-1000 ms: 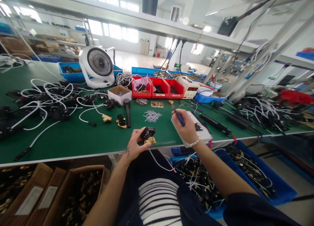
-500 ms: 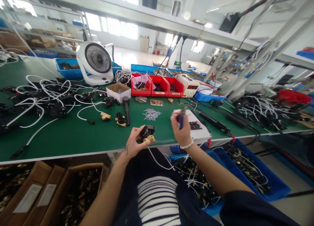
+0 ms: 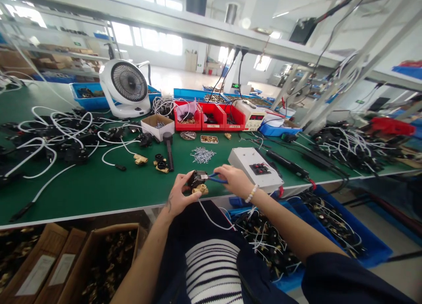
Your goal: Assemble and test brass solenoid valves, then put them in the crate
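Note:
My left hand (image 3: 180, 193) grips a brass valve fitting (image 3: 201, 189) with a black housing on top, close to the front edge of the green bench. A white cable (image 3: 211, 217) hangs from this assembly toward my lap. Blue-handled pliers (image 3: 215, 178) are in my right hand (image 3: 234, 180), their jaws up against the black housing. What the jaws touch is too small to make out. Just behind lies a pile of small silvery pins or screws (image 3: 203, 155). To the left are a brass fitting (image 3: 140, 159), black round parts (image 3: 161, 162) and a black rod-shaped tool (image 3: 169, 151).
A white control box (image 3: 245, 163) stands right of my hands, with a black cylindrical tool (image 3: 286, 163) beyond it. Red bins (image 3: 211, 127), a fan (image 3: 129, 82) and a power supply (image 3: 253, 119) line the back. Cabled black parts (image 3: 74, 152) heap at left. Blue crates (image 3: 369, 255) sit below.
My right hand has moved left and down from above the white box, bringing the pliers to the black housing. My left hand still holds the valve fitting in nearly the same place.

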Tool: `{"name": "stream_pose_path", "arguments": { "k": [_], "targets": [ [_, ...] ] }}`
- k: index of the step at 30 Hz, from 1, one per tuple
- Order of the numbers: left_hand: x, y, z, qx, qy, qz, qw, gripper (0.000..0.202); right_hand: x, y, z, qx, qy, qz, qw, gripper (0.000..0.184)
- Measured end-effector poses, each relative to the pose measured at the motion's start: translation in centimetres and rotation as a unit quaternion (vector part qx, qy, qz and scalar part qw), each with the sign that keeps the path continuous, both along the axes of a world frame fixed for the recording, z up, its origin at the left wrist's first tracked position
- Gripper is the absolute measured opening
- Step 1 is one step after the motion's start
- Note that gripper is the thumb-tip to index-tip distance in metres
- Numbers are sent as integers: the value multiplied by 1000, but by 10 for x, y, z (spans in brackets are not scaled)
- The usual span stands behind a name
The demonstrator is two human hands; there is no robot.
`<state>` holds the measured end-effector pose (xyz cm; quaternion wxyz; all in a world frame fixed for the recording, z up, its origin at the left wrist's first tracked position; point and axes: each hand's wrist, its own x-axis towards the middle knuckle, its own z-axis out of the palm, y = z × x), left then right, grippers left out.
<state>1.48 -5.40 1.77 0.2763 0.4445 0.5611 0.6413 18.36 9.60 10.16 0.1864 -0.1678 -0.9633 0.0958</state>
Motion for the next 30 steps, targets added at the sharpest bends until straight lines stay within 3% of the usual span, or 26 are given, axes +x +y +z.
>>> {"name": "stream_pose_path", "arguments": {
  "k": [5,10,12,14,16,20,22,25,27,30],
  "targets": [
    [1,0,0,1,1,1,1000,70,0,2,8,14,191,-110,975,29],
    [0,0,1,0,5,-2,1000,69,-1,-2,5,0,21,0,1000,17],
    [0,-1,1,-1,9,-3,1000,69,-2,-1,9,1,46,-19,999,20],
    [0,-1,1,-3,12,-2,1000,70,-4,-2,14,8,95,-91,991,27],
    [0,-1,1,-4,14,-2,1000,71,-5,-5,17,11,58,-121,991,28],
    [1,-2,2,-5,16,-1,1000,69,-3,-8,22,0,-87,-34,996,22],
    [1,-1,2,-4,16,1,1000,70,-1,-7,26,0,-19,-28,999,21],
    [1,-1,1,-2,17,1,1000,71,-1,-6,27,-3,146,-87,985,26],
    [1,-1,1,-1,18,1,1000,70,-2,-7,25,4,96,-101,990,26],
    [1,-1,0,-3,18,1,1000,70,-4,-8,22,16,-100,-43,994,22]
  ]
}}
